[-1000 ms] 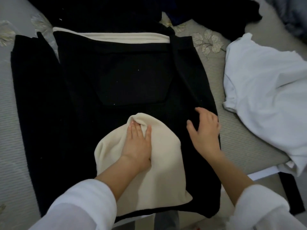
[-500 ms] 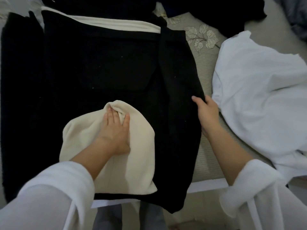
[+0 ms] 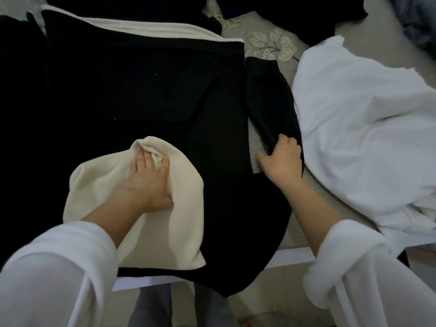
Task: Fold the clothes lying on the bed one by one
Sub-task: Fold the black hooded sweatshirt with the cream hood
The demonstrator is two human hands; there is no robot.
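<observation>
Black garment [image 3: 141,90] lies spread flat on the bed cover [image 3: 271,43], filling the frame from 9 to 12 o'clock and through the centre. Its cream hood [image 3: 99,185] is laid over the body at 7 o'clock. Left hand [image 3: 148,180] rests flat on the hood, fingers straight, pressing the fabric. Right hand [image 3: 282,161], at 3 o'clock of the left, grips the black sleeve [image 3: 271,102], fingers curled over its edge. The sleeve runs toward 12 o'clock, a strip of bed cover between it and the body. White garment [image 3: 365,126] lies crumpled at 3 o'clock, touching the sleeve.

Wht sleeves [image 3: 54,274], cuffs [image 3: 342,263] rolled; gry trousers [image 3: 153,308]
</observation>
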